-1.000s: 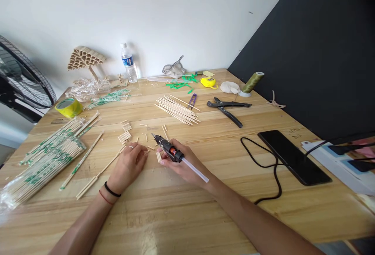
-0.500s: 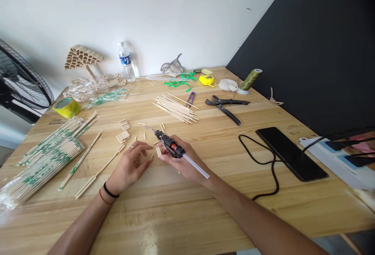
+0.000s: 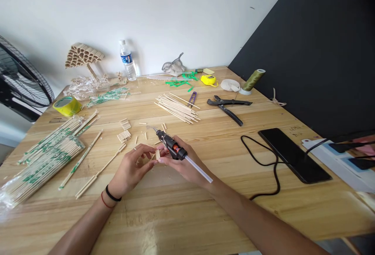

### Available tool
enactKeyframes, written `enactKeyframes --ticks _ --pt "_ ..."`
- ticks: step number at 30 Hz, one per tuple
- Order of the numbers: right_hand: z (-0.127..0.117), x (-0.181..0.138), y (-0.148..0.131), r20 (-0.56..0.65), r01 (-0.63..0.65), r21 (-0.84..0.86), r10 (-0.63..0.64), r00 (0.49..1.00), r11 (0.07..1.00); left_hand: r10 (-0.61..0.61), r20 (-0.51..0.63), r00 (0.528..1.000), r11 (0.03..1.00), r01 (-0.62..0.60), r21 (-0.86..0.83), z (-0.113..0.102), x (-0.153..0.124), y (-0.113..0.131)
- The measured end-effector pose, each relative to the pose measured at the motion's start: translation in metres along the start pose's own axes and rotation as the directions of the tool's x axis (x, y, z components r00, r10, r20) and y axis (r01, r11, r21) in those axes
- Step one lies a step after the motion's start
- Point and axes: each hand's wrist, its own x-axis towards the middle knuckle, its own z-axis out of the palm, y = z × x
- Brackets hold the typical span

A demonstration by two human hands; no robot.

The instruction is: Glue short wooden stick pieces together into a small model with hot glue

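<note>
Across a wooden table (image 3: 175, 223) I see my right hand (image 3: 190, 165) gripping a glue gun (image 3: 170, 144). At near centre, its fingertips also hold a small stick panel (image 3: 158, 154); my left hand (image 3: 127, 171) meets it, pinch unclear. Far centre, long sticks (image 3: 177, 108) lie loose. Left, two joined panels (image 3: 124, 136) look done; scattered short sticks (image 3: 145, 135) remain unjoined.

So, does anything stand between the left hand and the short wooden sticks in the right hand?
Nothing visible: the left hand is right beside the short wooden sticks; the hot glue gun in the right hand sits beyond.
</note>
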Motion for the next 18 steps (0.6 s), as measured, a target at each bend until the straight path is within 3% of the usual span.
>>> enactKeyframes --ticks 9,18 --pt "0.005 -0.001 0.000 0.013 0.014 0.039 -0.015 1.000 0.999 -0.101 0.054 0.993 0.994 0.103 -0.031 -0.001 -0.001 0.008" --pt "0.001 -0.003 -0.012 -0.021 0.060 -0.121 -0.063 0.998 0.991 -0.129 0.008 0.992 0.982 0.129 -0.141 -0.003 0.000 0.004"
